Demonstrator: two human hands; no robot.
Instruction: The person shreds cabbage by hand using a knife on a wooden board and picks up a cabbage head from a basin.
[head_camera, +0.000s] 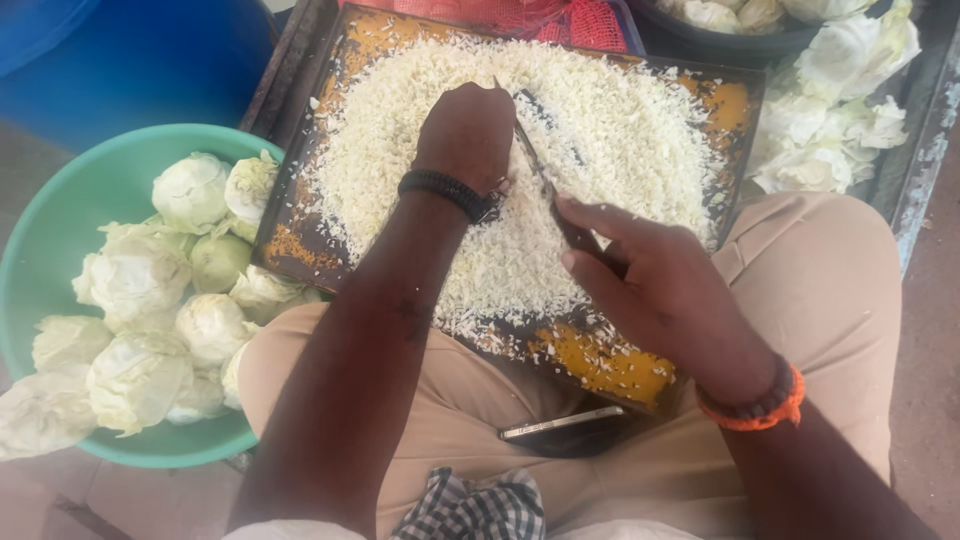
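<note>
Head camera looks straight down on a dark chopping board (300, 225) with yellow-stained corners, which rests across the person's lap and serves as landmark. Shredded cabbage (610, 140) covers most of the board in a wide pale heap. The left hand (468, 135) lies curled, knuckles up, on the shreds near the board's middle, a black braided band (447, 190) on its wrist; whether it presses anything under the palm cannot be told. The right hand (650, 285), at the board's near right part, is clamped on the handle of a knife (535, 165), whose blade runs up and left across the shreds, just beside the left hand. An orange band (765, 410) circles the right wrist. The two hands are apart, with the blade between them.

Left of the board stands a green basin (60, 230) full of cabbage pieces (135, 275). Beyond the board's far right corner lie loose cabbage leaves (835, 120). Just below the board's near edge, a phone (560, 423) rests on the tan trousers (830, 290).
</note>
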